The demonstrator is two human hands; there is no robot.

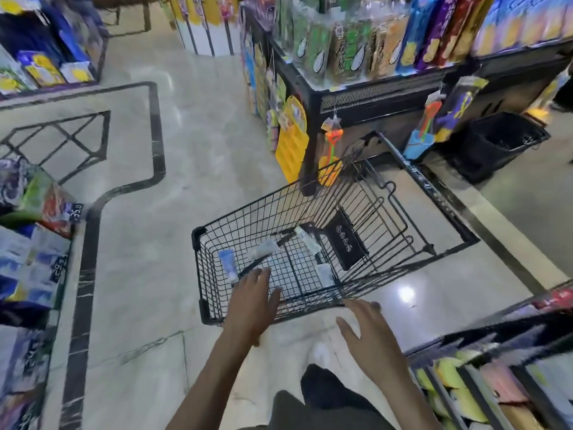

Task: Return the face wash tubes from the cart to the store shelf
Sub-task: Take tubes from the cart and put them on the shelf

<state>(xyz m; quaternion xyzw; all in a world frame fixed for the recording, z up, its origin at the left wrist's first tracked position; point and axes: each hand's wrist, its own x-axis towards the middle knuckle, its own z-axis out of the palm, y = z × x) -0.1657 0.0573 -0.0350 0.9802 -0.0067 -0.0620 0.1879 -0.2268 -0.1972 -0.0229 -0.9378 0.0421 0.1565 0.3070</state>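
Note:
A black wire shopping cart stands on the marble floor in front of me. Several face wash tubes lie on its bottom: a blue and white one at the near left, a pale one beside it, a white one further in and another to the right. My left hand reaches over the cart's near rim with straight fingers, just short of the blue tube and holding nothing. My right hand hovers open outside the near rim.
A dark shelf unit with snack packs and hanging toys stands behind the cart. A black basket sits on the floor at the right. Shelves with goods flank me at the left and lower right.

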